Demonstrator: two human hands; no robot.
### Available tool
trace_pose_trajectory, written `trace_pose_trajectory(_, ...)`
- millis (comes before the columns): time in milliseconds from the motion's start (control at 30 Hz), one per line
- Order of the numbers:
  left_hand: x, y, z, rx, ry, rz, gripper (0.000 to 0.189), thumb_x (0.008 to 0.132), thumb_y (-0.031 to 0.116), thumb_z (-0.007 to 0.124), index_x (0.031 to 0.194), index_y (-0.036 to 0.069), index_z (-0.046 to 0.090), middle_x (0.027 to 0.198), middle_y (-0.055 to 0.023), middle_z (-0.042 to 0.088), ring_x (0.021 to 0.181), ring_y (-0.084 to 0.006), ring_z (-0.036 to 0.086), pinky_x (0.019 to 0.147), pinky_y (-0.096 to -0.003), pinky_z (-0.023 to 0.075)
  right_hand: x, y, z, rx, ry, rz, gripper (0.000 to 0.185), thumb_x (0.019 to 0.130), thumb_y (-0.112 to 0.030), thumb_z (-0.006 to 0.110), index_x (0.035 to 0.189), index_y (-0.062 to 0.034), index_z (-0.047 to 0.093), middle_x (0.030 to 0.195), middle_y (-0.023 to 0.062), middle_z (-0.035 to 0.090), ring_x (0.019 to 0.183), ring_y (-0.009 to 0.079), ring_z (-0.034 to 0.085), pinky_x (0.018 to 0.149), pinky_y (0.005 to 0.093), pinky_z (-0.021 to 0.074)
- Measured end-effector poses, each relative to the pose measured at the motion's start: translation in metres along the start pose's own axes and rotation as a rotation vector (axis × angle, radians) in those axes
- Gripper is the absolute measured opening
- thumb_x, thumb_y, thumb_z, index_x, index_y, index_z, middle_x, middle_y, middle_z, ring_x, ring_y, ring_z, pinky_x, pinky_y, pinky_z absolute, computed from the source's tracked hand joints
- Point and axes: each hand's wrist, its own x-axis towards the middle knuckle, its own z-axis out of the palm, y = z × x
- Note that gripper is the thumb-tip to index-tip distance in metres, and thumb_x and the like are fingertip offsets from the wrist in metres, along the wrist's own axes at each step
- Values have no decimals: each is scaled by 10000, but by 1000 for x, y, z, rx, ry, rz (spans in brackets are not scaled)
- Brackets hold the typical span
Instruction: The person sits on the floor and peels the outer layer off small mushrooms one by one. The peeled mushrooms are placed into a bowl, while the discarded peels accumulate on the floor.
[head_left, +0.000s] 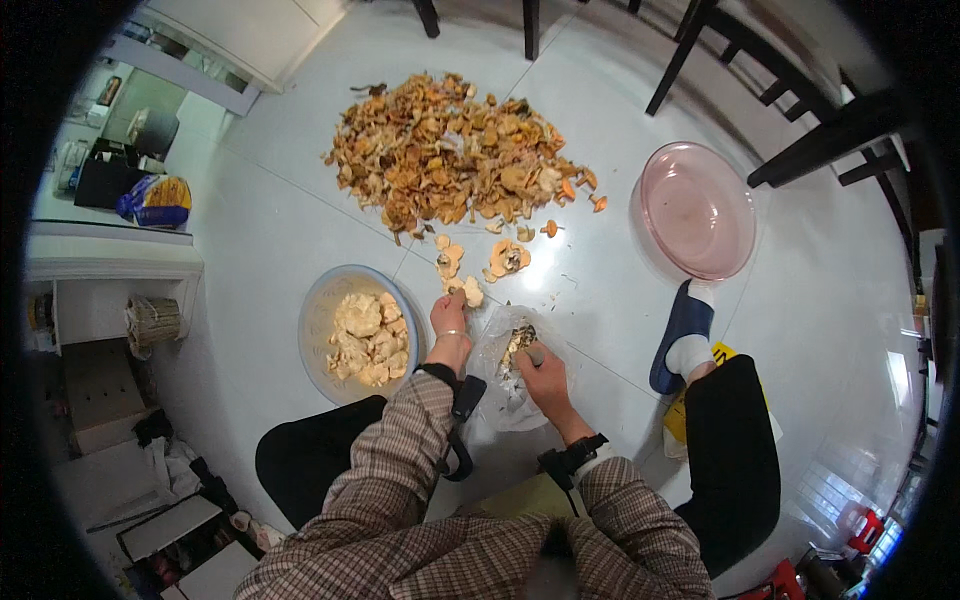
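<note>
My left hand (449, 319) is in front of the large mushroom pile, its fingertips closed on a pale mushroom piece (472, 291) on the floor. My right hand (546, 381) is over a clear plastic bag (491, 401), gripping a small greyish object (534, 354); whether that is a tool handle or a stem is hard to tell. Dark and pale trimmings (519, 336) lie in the bag. Left of my left hand, a blue-rimmed basin (306, 334) holds several pale mushroom chunks (358, 315). Another peach-coloured mushroom cluster (507, 259) rests beyond the bag.
A big heap of brown-orange mushrooms (450, 157) spreads over the tiled floor (255, 247). To the right stands a pink translucent basin (697, 210), close to my slippered foot (682, 330). Dark chair legs (675, 60) rise behind. A yellow bag (675, 427) lies beside my right leg.
</note>
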Motion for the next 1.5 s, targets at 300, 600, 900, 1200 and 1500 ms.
trace_pose_trajectory(300,-137,66,-26,-574,-863,-438,157,947,209,602,972,56,580,831,-71,615,754,-205,595,780,-383,524,-22,-137,-67,142,74,-86,241,899,-213,620,764,-25,555,700,20,581,666,94,545,620,270,456)
trace_pose_trajectory(600,-244,112,-68,-232,-896,-430,162,939,193,633,1005,46,614,928,-52,640,803,-168,608,777,-320,541,-98,-189,-101,72,-195,-204,252,924,-256,648,920,-4,635,812,13,632,763,94,576,701,252,470)
trace_pose_trajectory(900,-252,99,-55,-55,-619,147,172,895,189,689,923,85,554,860,-12,630,773,-109,600,697,-246,502,-91,-164,-90,443,-178,-72,197,943,-204,618,963,-11,588,954,57,630,860,140,620,830,316,539)
trace_pose_trajectory(1200,-251,96,-52,-49,-559,401,207,880,132,697,889,75,499,807,-11,585,735,-96,557,677,-248,467,-84,-157,-74,441,-202,18,176,929,-186,639,923,-20,582,915,38,613,838,123,608,808,297,542)
trace_pose_trajectory(1500,-246,96,-56,-47,-582,261,202,889,158,691,915,61,516,815,-28,603,725,-106,582,654,-237,482,-85,-160,-71,284,-80,-56,213,910,-227,659,849,-38,580,800,-2,569,772,85,564,703,271,499)
